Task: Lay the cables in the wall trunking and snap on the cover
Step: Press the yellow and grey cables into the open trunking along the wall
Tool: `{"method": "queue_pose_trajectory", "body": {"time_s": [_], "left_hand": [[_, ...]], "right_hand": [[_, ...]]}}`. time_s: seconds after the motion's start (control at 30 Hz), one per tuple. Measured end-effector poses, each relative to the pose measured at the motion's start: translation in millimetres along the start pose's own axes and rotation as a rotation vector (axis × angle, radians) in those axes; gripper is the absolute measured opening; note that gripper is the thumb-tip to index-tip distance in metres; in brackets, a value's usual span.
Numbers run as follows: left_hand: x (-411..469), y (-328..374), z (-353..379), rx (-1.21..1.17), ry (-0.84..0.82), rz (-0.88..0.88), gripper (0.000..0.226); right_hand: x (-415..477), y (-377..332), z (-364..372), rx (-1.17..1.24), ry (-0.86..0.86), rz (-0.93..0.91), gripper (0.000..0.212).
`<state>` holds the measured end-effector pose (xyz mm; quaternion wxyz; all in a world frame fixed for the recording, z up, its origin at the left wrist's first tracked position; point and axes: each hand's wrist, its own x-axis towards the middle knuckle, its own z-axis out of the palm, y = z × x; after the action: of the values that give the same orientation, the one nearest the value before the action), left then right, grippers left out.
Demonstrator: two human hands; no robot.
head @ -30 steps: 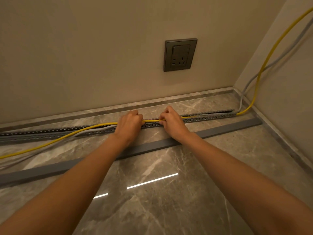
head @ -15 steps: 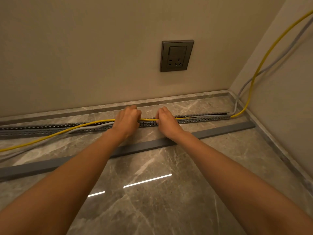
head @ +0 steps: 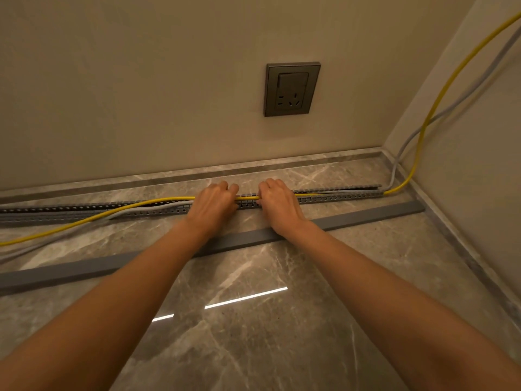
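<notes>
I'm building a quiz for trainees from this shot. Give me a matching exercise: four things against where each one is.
Things:
1. yellow cable
2. trunking cover
3. wall socket
4. grey cable

Places:
A. flat on the floor, nearer than the trunking
B. on the wall above the hands
C. pinched between both hands
D. spilling over the trunking left of the hands

Pairs: 1-C, 2-A, 3-B, 4-D

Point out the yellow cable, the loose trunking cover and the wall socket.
yellow cable [head: 248, 197], head view, short stretch between the two hands
trunking cover [head: 366, 214], head view, flat top, right part
wall socket [head: 291, 89], head view, middle of the faceplate
</notes>
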<state>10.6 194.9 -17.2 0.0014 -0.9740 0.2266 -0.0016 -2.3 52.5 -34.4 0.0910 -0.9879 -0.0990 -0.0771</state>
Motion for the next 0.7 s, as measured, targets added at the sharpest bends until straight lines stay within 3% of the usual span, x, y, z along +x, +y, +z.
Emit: {"method": "queue_pose_trajectory", "body": {"time_s": [0.13, 0.27, 0.47, 0.7], "left_hand": [[0.4, 3.3, 4.2, 0.103, -0.016, 0.025, 0.027], [0.5, 13.9, 7.8, 0.099, -0.006, -0.03, 0.028], [3.4, 23.5, 8.6, 0.121, 0.006, -0.002, 0.027], [9.0, 36.4, 6.6, 0.03, 0.014, 0.004, 0.026]], "right_hand": [[-6.3, 4.4, 1.9, 0.026, 0.053, -0.035, 0.022], [-11.9, 10.0, 0.6, 0.087, 0.013, -0.048, 0.017], [-9.1, 16.1, -10.5, 0.14, -0.07, 0.014, 0.028], [-17.5, 43.3, -18.4, 0.007, -0.08, 0.072, 0.025]]}}
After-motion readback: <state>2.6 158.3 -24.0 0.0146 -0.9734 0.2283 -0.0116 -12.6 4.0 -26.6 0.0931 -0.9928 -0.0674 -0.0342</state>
